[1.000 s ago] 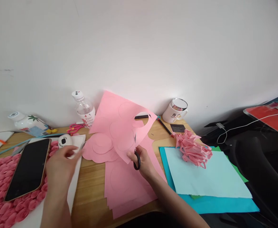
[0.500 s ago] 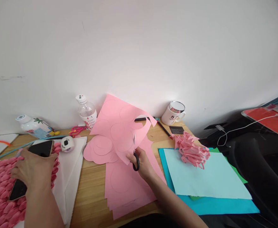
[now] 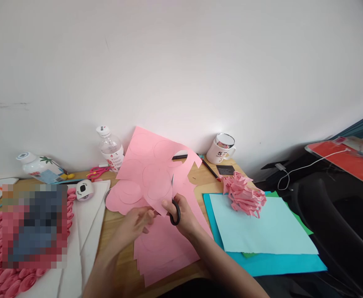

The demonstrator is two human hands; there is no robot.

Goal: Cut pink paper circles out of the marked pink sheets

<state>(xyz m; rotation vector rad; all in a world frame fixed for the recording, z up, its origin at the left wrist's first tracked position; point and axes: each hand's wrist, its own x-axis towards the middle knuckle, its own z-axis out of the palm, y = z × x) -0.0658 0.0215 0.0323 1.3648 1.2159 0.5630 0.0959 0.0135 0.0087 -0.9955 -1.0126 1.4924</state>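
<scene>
My right hand (image 3: 181,215) is closed round black-handled scissors (image 3: 174,207), whose blade points up into a raised pink paper sheet (image 3: 155,169) marked with drawn circles. My left hand (image 3: 134,223) reaches to the lower edge of that sheet, its fingers curled at the paper just left of the scissors. Under both hands lies a stack of pink sheets (image 3: 165,248) on the wooden desk (image 3: 119,248). Cut pink circles (image 3: 124,196) lie to the left of the raised sheet.
A blurred patch covers something on a mat of pink paper rolls (image 3: 1,277). White sheets (image 3: 88,231), a small white punch (image 3: 84,189), a bottle (image 3: 110,149), pink scissors (image 3: 96,170), a mug (image 3: 220,150), a pink paper bundle (image 3: 243,194) on light blue paper (image 3: 262,227).
My left hand left the phone on the pink mat and moved right to the raised pink sheet. The right hand with the scissors stayed where it was.
</scene>
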